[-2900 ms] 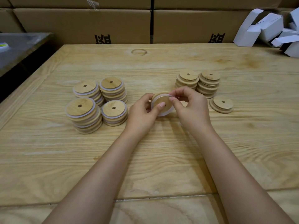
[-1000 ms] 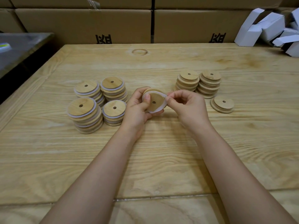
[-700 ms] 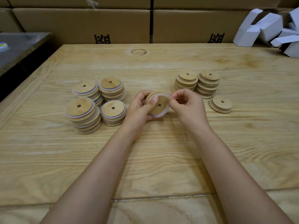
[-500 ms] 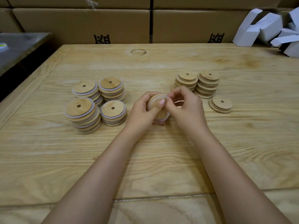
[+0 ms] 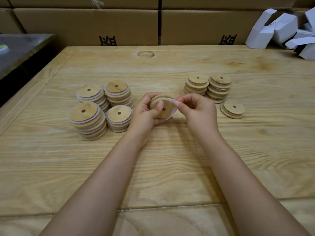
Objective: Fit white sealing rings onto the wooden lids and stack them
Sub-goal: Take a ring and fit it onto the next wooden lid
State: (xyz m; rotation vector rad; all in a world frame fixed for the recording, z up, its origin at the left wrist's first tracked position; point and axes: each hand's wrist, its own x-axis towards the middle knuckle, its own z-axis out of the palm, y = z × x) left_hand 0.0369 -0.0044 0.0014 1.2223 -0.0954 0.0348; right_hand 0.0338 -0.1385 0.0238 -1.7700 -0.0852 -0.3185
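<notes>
On the wooden table (image 5: 153, 167), our left hand (image 5: 144, 116) grips a lid (image 5: 164, 108) while our right hand (image 5: 197, 111) pinches the white ring (image 5: 173, 106) stretched over its rim. We're mid-fitting; next, seat the ring fully, then add it to the ringed stacks (image 5: 102, 108) beside our left hand.

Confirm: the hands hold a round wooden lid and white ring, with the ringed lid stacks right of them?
No: in the head view the ringed wooden lid stacks stand left of the left hand and right hand; the rest holds.

Lid (image 5: 167, 113) edge under left grip (image 5: 144, 116).
</notes>
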